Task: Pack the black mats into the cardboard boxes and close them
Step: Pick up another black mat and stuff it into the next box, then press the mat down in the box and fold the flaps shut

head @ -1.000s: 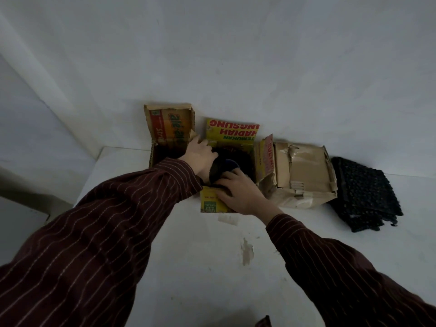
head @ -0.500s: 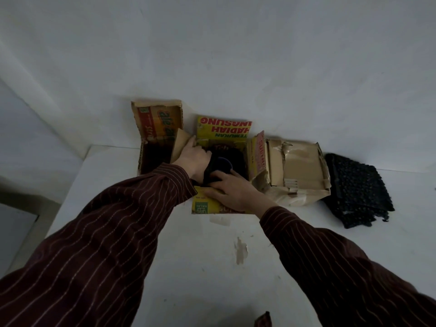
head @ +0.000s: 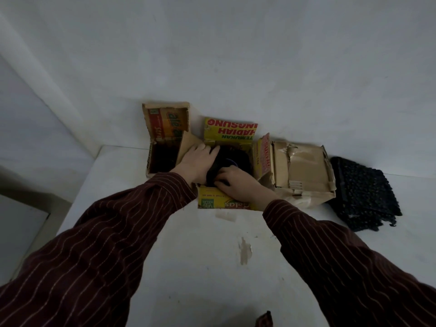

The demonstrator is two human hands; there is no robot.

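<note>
The left hand (head: 197, 161) and right hand (head: 238, 186) gripped a black mat (head: 227, 159) inside the middle open box (head: 212, 203); spare mats (head: 363, 192) lay on bench (head: 188, 256).

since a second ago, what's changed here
Very little. The left hand slid its fingers slightly further over the mat in the middle box. The right hand still grips the mat's near edge. The left box, right box and mat pile stayed put.
</note>
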